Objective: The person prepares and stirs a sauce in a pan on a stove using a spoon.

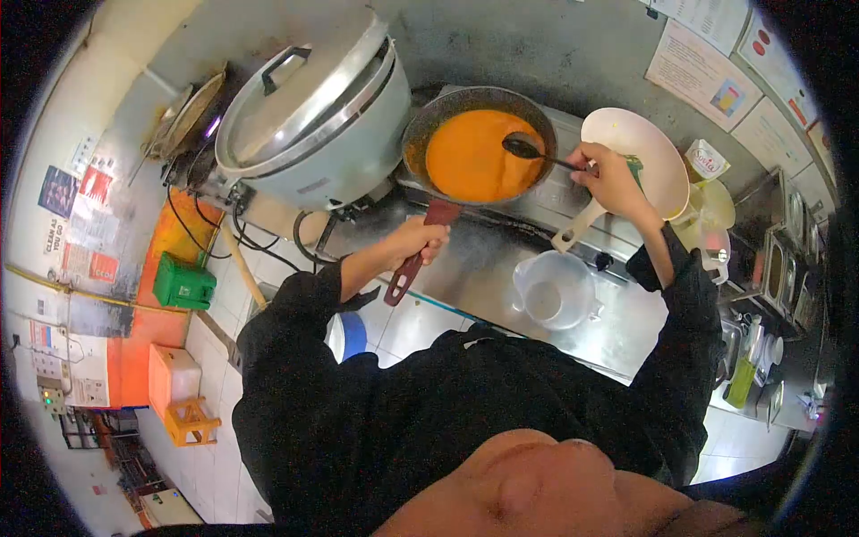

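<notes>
A dark frying pan [418, 130] of smooth orange sauce [465, 170] sits on the stove in front of me. My left hand [417, 242] is closed around its dark red handle [407, 279]. In my right hand [614, 177] is the handle of a black spoon [522, 146], its bowl low over the right side of the sauce. A cream-coloured pan [640, 134] with some green leaves in it stands right behind my right hand, its handle [579, 225] pointing towards me.
A large rice cooker [335, 161] with its lid tilted stands left of the frying pan. A translucent jug [557, 291] rests on the steel counter near me. Containers and a carton [707, 159] are at the right. A green bin [184, 282] is on the left.
</notes>
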